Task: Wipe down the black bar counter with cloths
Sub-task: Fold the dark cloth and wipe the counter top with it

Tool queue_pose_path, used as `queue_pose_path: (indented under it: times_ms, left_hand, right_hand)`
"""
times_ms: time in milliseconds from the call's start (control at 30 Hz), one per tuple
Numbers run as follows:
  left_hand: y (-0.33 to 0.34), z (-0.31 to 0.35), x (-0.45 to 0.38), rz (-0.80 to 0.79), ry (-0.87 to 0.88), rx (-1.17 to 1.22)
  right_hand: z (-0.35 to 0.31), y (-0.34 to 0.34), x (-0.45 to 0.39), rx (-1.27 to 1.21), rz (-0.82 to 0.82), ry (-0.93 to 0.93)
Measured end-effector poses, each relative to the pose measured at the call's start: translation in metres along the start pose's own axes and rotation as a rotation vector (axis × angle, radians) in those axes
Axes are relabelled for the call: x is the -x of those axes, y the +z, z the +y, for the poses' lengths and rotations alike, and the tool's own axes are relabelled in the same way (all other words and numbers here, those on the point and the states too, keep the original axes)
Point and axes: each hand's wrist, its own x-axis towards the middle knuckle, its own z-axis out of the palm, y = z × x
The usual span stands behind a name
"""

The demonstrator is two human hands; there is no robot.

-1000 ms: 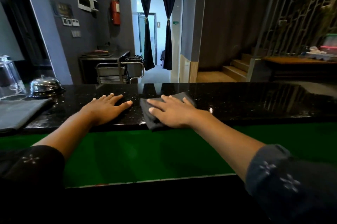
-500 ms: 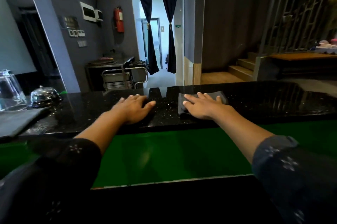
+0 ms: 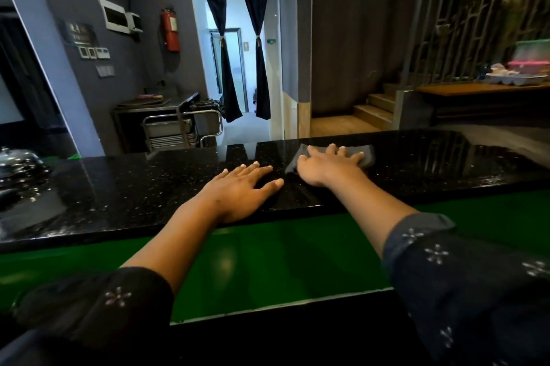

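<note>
Black counter (image 3: 119,193); right hand (image 3: 327,166) flat on cloth (image 3: 367,154).

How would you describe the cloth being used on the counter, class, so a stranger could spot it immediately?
Start at the long, glossy black speckled stone counter that runs across the view above a green panel. Near its far edge, right of centre, the right hand presses flat on a small dark grey cloth. It is matte and soft, unlike the shiny counter, and the left hand beside it lies on bare stone.
</note>
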Motion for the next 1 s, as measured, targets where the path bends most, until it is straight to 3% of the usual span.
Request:
queue_pose_path:
  times_ms: [100, 233, 300, 467, 600, 800, 900, 1000]
  left_hand:
    - [-0.004, -0.003, 0.005, -0.041, 0.013, 0.03]
    - [-0.003, -0.004, 0.009, -0.041, 0.029, 0.042]
    - [-0.003, -0.003, 0.01, -0.038, 0.026, 0.045]
    - [-0.002, 0.001, 0.005, -0.035, 0.006, 0.0]
    - [-0.001, 0.005, 0.003, -0.044, -0.022, -0.006]
    - [-0.002, -0.003, 0.001, -0.051, -0.014, -0.019]
    - [-0.003, -0.004, 0.002, -0.067, 0.003, -0.016]
    - [-0.002, -0.005, 0.003, -0.062, 0.005, -0.007]
  right_hand:
    - [-0.011, 0.005, 0.021, -0.036, -0.03, -0.168]
    - [0.042, 0.007, 0.04, -0.026, 0.002, -0.348]
    - [0.081, 0.001, 0.035, -0.004, 0.026, -0.296]
    - [0.165, -0.017, 0.006, -0.039, -0.031, 0.08]
    - [0.118, -0.013, 0.016, -0.037, -0.01, 0.118]
    - [0.021, 0.01, 0.06, -0.034, 0.015, -0.279]
    - [0.043, 0.006, 0.065, -0.055, 0.005, -0.329]
    - [0.103, 0.0, 0.056, -0.044, 0.039, -0.251]
